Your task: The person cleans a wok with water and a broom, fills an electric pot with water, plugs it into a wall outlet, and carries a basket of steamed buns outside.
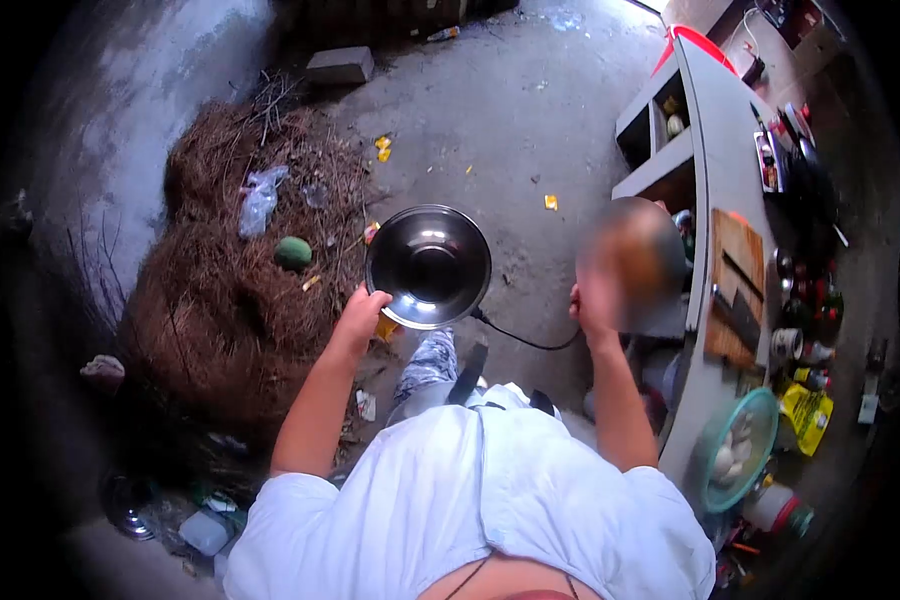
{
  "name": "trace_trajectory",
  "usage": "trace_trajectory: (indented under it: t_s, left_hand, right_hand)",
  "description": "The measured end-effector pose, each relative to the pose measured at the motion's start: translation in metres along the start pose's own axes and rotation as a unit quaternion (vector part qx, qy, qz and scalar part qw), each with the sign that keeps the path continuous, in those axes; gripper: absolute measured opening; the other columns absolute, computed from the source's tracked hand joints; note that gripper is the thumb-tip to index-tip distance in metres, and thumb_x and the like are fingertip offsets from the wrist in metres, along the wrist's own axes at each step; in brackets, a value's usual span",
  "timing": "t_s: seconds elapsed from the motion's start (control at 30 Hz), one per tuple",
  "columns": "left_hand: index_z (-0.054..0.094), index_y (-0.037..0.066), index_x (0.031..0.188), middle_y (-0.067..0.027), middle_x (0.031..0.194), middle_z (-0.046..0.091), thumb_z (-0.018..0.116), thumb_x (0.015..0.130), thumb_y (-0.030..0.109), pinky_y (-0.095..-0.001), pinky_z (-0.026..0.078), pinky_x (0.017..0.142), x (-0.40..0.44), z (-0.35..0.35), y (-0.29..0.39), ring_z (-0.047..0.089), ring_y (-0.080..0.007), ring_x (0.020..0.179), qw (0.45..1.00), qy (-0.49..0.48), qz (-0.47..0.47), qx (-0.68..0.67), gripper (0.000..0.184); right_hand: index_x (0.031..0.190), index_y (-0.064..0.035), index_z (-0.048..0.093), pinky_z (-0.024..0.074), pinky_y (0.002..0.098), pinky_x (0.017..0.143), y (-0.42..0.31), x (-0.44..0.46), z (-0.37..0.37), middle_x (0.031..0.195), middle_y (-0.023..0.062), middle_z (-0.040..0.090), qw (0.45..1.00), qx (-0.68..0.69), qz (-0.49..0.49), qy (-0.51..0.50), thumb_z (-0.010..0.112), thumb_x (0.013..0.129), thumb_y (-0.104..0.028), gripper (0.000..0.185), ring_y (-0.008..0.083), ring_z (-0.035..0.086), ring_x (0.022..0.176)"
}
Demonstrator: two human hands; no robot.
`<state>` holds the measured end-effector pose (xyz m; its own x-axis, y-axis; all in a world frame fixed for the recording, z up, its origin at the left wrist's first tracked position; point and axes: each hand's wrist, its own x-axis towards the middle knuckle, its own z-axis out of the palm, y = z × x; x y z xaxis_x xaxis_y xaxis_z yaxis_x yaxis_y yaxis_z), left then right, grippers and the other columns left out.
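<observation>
A shiny round metal bowl point(430, 262) is held by its near rim in my left hand point(358, 318), the thumb over the edge and its inside facing up. My right hand point(596, 305) is raised near the counter's edge, with curled fingers partly showing. A round, blurred patch of orange-brown and grey point(635, 262) covers the rest of that hand, so what it grips cannot be made out. Between the bowl and my right hand, a black cable point(530, 342) curves below.
Dry brushwood point(240, 270) is heaped at left, with a green round fruit point(293, 253) and a plastic bag point(261, 200) on it. The counter point(715, 150) at right bears a cutting board point(725, 335) with knives and a green basket point(715, 490) of pale round items. Wrappers litter the concrete floor.
</observation>
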<state>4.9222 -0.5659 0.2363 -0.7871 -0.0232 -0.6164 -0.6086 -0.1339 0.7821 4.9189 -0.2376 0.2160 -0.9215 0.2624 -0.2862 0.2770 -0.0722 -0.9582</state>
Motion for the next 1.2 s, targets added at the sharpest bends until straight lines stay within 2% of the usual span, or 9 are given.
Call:
trace_trajectory:
  t_s: [0.33,0.4,0.5,0.67,0.8,0.93,1.0,1.13,1.2]
  left_hand:
    - [0.04,0.002,0.108,-0.0069,0.086,0.052,0.047,0.073,0.008,-0.0297,0.047,0.061,0.239,0.114,0.193,0.054,-0.0158,0.071,0.988,-0.129,0.075,0.033,0.035]
    - [0.03,0.002,0.121,-0.0097,0.105,0.047,0.047,0.071,0.003,-0.0281,0.037,0.083,0.279,0.146,0.222,0.047,-0.0159,0.093,0.971,-0.206,0.108,0.051,0.053]
    - [0.01,-0.003,0.129,-0.0123,0.111,0.043,0.05,0.071,0.006,-0.0256,0.039,0.081,0.352,0.201,0.247,0.046,-0.0165,0.097,0.937,-0.289,0.161,0.113,0.071]
    - [0.024,0.001,0.12,-0.0154,0.108,0.044,0.051,0.072,0.009,-0.0305,0.05,0.06,0.451,0.304,0.311,0.05,-0.0186,0.088,0.93,-0.29,0.119,0.194,0.056]
    - [0.033,0.001,0.108,-0.0167,0.105,0.045,0.057,0.074,0.016,-0.0297,0.05,0.056,0.512,0.384,0.364,0.054,-0.0177,0.078,0.945,-0.245,0.119,0.181,0.044]
    - [0.042,-0.001,0.1,-0.0116,0.076,0.056,0.06,0.074,0.027,-0.0278,0.042,0.051,0.56,0.45,0.434,0.054,-0.0141,0.061,0.884,-0.182,0.219,0.371,0.042]
    - [0.053,-0.003,0.085,-0.0098,0.061,0.056,0.06,0.073,0.029,-0.0285,0.041,0.051,0.604,0.473,0.454,0.053,-0.0134,0.057,0.767,-0.209,0.269,0.544,0.035]
    - [0.057,-0.004,0.076,-0.0082,0.066,0.059,0.057,0.076,0.025,-0.0257,0.04,0.053,0.682,0.538,0.483,0.052,-0.0118,0.058,0.923,-0.268,0.091,0.262,0.029]
    - [0.057,-0.004,0.075,-0.0054,0.065,0.057,0.056,0.076,0.023,-0.0243,0.039,0.052,0.742,0.569,0.506,0.051,-0.0105,0.058,0.919,-0.278,0.107,0.258,0.027]
  right_hand:
    - [0.089,-0.0085,0.048,0.0379,0.0198,0.042,-0.102,0.229,0.026,0.065,-0.0005,0.049,1.0,0.029,0.008,0.01,0.044,0.085,-0.023,0.016,0.007,0.048,0.048]
    - [0.093,-0.0088,0.049,0.0395,0.021,0.048,-0.121,0.274,0.028,0.068,-0.0003,0.051,0.987,0.093,0.13,0.013,0.046,0.084,-0.03,0.023,0.0072,0.05,0.056]
    - [0.094,-0.0066,0.05,0.0407,0.0227,0.057,-0.1,0.363,0.019,0.073,0.0008,0.053,0.977,0.134,0.168,0.01,0.049,0.081,-0.038,0.035,0.008,0.048,0.063]
    - [0.075,-0.0003,0.049,0.0388,0.0291,0.054,-0.147,0.474,-0.008,0.061,0.0063,0.051,0.975,-0.185,-0.007,0.121,0.06,0.072,-0.026,0.029,0.0131,0.047,0.058]
    - [0.069,0.0008,0.047,0.0391,0.0324,0.053,-0.169,0.595,-0.052,0.058,0.0136,0.049,0.98,-0.148,-0.039,0.126,0.054,0.069,-0.018,0.02,0.0191,0.049,0.054]
    - [0.069,0.0009,0.047,0.0398,0.0369,0.055,-0.245,0.696,-0.087,0.06,0.0179,0.051,0.974,-0.182,-0.01,0.132,0.052,0.068,-0.019,0.021,0.029,0.052,0.059]
    - [0.068,0.001,0.046,0.0398,0.0393,0.056,-0.268,0.747,-0.101,0.062,0.019,0.051,0.967,-0.2,-0.022,0.158,0.051,0.068,-0.02,0.022,0.0328,0.052,0.062]
    - [0.067,0.0011,0.046,0.0396,0.0393,0.058,-0.312,0.848,-0.126,0.065,0.0195,0.052,0.961,-0.239,-0.021,0.14,0.052,0.069,-0.023,0.025,0.0339,0.052,0.064]
    - [0.069,0.001,0.046,0.0393,0.0385,0.057,-0.319,0.909,-0.141,0.065,0.0181,0.051,0.966,-0.217,-0.03,0.138,0.056,0.07,-0.03,0.033,0.0327,0.053,0.064]
